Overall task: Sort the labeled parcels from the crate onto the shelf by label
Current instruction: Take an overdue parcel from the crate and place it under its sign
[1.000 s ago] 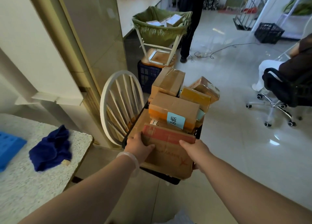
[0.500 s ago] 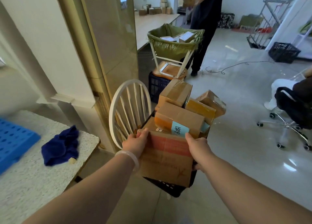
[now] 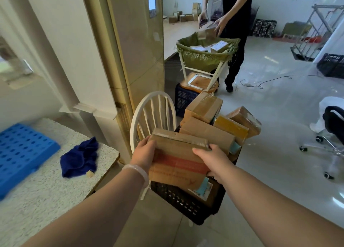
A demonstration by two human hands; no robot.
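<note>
A black plastic crate sits on a white chair and is piled with several brown cardboard parcels. Both hands hold a flat brown parcel with a red band just above the crate's near end, its top tilted toward me. My left hand grips its left edge. My right hand grips its right side, thumb on top. A light blue label shows on a parcel underneath. No shelf is in view.
A speckled counter at left carries a blue perforated tray and a dark blue cloth. Ahead, a person in black handles a parcel over a green bag on a frame. An office chair stands right.
Both hands have lifted the red-banded parcel up off the pile and tipped it toward me. The view has tilted up, so the person ahead now shows.
</note>
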